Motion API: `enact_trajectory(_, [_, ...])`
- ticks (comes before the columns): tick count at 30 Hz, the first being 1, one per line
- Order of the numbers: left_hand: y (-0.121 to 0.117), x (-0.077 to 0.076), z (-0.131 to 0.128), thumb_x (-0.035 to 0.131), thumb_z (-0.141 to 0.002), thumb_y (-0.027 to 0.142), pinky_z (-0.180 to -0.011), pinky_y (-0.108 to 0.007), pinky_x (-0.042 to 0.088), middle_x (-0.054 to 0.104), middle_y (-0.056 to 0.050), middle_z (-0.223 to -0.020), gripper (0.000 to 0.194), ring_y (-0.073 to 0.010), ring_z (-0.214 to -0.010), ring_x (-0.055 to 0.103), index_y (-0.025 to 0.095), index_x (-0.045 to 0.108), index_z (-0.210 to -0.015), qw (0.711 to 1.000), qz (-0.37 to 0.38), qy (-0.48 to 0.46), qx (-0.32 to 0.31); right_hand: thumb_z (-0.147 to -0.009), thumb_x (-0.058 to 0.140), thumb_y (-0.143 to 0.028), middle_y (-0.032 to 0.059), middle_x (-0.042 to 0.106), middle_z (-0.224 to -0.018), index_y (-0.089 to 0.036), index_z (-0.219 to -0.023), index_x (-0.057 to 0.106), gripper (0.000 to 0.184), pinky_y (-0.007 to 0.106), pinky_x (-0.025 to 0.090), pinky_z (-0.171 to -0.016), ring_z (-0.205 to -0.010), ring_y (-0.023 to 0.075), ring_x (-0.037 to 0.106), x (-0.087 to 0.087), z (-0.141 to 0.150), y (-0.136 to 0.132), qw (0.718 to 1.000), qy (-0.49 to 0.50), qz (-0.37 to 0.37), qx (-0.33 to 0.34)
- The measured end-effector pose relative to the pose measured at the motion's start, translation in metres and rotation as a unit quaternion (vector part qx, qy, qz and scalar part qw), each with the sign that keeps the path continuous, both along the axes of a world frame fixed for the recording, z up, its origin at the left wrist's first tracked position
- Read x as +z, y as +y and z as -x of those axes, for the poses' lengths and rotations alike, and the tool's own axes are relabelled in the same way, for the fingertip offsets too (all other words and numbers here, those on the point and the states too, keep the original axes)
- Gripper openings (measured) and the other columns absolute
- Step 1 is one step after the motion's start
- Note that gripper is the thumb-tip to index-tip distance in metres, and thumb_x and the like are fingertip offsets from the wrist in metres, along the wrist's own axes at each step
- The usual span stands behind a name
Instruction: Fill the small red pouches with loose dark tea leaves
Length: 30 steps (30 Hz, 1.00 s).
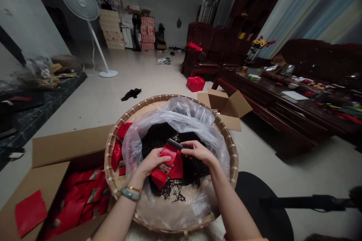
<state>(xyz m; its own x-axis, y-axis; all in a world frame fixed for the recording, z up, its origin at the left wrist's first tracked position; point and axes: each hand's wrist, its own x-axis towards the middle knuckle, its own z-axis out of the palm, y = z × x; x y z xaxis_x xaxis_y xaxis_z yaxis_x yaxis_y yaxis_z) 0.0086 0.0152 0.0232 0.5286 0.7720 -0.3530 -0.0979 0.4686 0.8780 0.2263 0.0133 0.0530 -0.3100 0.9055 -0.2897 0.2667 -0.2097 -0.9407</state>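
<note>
My left hand (154, 162) grips a red packet (169, 153) by its side, with the thumb lying across its front. My right hand (199, 151) holds a slim black bar-shaped tool (175, 144), which lies across the packet's top edge. Its exact kind is hard to make out. Under the hands, more red packets (177, 167) rest on dark, stringy dried pieces (195, 168). These fill a clear plastic bag (132, 139) spread open inside a round woven basket (234, 154). Other red packets (116, 155) are tucked between the bag and the basket's left wall.
At left, an open cardboard box (72, 145) holds many red packets (70, 211). Another open box (226, 105) stands beyond the basket. A black round stand base (261, 207) is at right, near a dark wooden table (254, 101). A white fan (109, 73) stands further back.
</note>
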Motion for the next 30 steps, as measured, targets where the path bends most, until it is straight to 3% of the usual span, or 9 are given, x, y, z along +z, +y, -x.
enact_trajectory(8, [0.0, 0.002, -0.003, 0.078, -0.06, 0.034, -0.049, -0.029, 0.054, 0.07, -0.008, -0.075, 0.044, -0.019, -0.055, 0.066, 0.01, 0.059, -0.092, 1.0, 0.016, 0.005, 0.009, -0.068, 0.064, -0.03, 0.0006, 0.066, -0.069, -0.013, -0.102, 0.068, 0.039, 0.021, 0.035, -0.05, -0.054, 0.0098, 0.049, -0.007, 0.017, 0.002, 1.0, -0.01, -0.021, 0.002])
enact_trajectory(13, [0.006, 0.004, -0.004, 0.066, -0.072, 0.048, -0.057, -0.028, 0.055, 0.069, -0.006, -0.075, 0.051, -0.0165, -0.061, 0.066, 0.013, 0.059, -0.108, 0.992, 0.036, -0.081, 0.093, -0.068, 0.062, -0.03, -0.0006, 0.064, -0.068, -0.014, -0.098, 0.07, 0.034, 0.021, 0.034, -0.051, -0.055, 0.0097, 0.047, -0.005, 0.019, 0.001, 1.0, -0.005, -0.028, 0.012])
enact_trajectory(19, [0.008, 0.001, -0.007, 0.068, -0.069, 0.049, -0.06, -0.025, 0.051, 0.069, -0.005, -0.071, 0.043, -0.0137, -0.059, 0.063, 0.012, 0.066, -0.09, 0.989, 0.035, -0.075, 0.126, -0.067, 0.063, -0.031, -0.0017, 0.063, -0.067, -0.016, -0.1, 0.07, 0.037, 0.021, 0.034, -0.052, -0.055, 0.0104, 0.046, -0.004, 0.022, 0.001, 0.999, -0.015, -0.028, 0.022])
enact_trajectory(30, [0.008, 0.0, -0.006, 0.07, -0.068, 0.046, -0.06, -0.023, 0.05, 0.069, -0.004, -0.071, 0.039, -0.0122, -0.058, 0.062, 0.012, 0.066, -0.087, 0.988, 0.031, -0.081, 0.131, -0.067, 0.063, -0.032, -0.002, 0.062, -0.065, -0.016, -0.099, 0.07, 0.036, 0.021, 0.033, -0.051, -0.054, 0.0095, 0.045, -0.01, 0.022, 0.002, 0.999, -0.006, -0.025, 0.026])
